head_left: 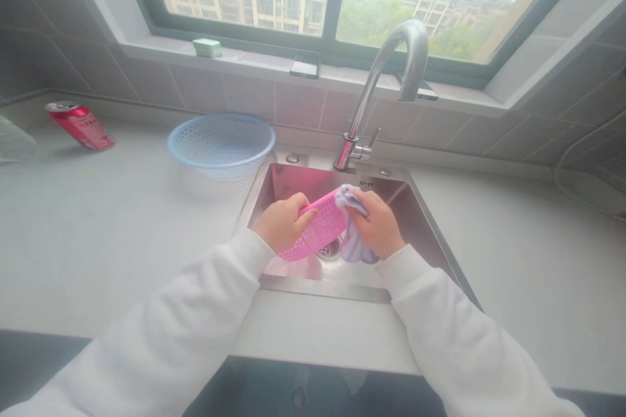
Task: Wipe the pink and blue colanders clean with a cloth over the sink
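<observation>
Two hands: left hand (282, 221) closed around a pink plastic basket (317, 229); right hand (376, 225) gripping a crumpled lilac cloth (355, 242) against it.
Basket's place: inside a steel sink (323, 288), over the round drain (330, 249).
Cloth texture: soft, probably knit; blurred.
Nearby: round blue mesh basket (220, 141) and dented red can (81, 125) on a pale counter (122, 241); curved steel faucet (386, 78).

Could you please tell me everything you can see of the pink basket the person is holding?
The pink plastic basket is bright and shallow-looking, its wall perforated with a grid of small holes. It is held tilted inside the stainless steel sink, above the drain. The left hand grips one end, while the right hand presses a lilac cloth against the other. Much of its inside is hidden, so I cannot tell whether it is wet.
</observation>
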A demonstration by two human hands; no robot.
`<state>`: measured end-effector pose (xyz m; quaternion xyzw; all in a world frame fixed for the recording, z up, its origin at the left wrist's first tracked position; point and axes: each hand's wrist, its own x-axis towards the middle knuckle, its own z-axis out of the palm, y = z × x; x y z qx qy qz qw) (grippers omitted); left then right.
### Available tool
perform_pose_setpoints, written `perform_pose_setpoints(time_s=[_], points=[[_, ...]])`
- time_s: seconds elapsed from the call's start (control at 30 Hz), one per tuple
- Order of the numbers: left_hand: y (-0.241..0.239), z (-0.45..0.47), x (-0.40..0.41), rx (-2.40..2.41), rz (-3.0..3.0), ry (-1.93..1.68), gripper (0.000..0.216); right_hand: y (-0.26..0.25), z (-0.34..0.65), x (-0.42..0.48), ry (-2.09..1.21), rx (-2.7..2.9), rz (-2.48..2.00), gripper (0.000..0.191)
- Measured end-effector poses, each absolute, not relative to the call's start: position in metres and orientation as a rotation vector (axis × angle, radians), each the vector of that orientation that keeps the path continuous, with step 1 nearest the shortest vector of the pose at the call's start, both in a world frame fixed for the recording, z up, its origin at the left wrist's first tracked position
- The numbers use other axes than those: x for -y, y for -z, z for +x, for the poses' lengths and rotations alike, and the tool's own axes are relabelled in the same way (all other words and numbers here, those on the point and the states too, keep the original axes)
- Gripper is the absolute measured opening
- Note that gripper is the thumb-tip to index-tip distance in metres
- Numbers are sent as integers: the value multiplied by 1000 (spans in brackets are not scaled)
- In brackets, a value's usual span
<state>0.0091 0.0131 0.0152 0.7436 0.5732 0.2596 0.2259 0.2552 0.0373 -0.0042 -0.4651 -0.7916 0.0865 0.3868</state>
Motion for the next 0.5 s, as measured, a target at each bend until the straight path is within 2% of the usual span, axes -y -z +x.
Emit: perform_pose_setpoints(time_s=[0.13, 0.37, 0.5], points=[[-14, 7, -13, -1614, 2049, -749, 25, 3, 258, -40, -177, 1983, -1199, 32], [-10, 0, -17, -1627, 2093, -771, 23, -4, 236, -10, -179, 2241, -957, 35], [-12, 1, -17, -1641, 2070, -799, 21, -2, 252, -30, -204, 2091, -1178, 30]])
